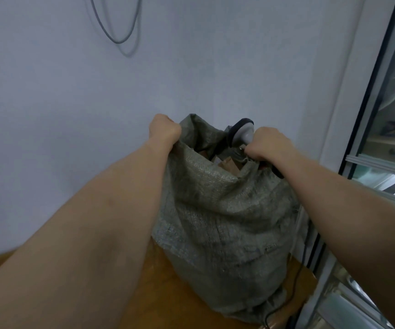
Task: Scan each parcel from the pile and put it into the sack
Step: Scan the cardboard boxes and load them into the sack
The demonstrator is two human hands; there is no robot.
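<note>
On the tabletop (158, 293) both hands, left hand (165, 129) and right hand (269, 144) with the scanner (241, 132), grip the sack (222, 222) rim, parcels (227, 163) already inside, no pile visible.

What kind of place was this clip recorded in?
Likely a small indoor parcel-handling corner: a woven sack with brown parcels stands on a wooden table against a plain wall, and the right hand holds a corded scanner.

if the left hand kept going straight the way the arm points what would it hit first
Probably the pale wall behind the sack. The left hand grips the sack's rim, and nothing else shows beyond its knuckles, though depth is unclear.
</note>
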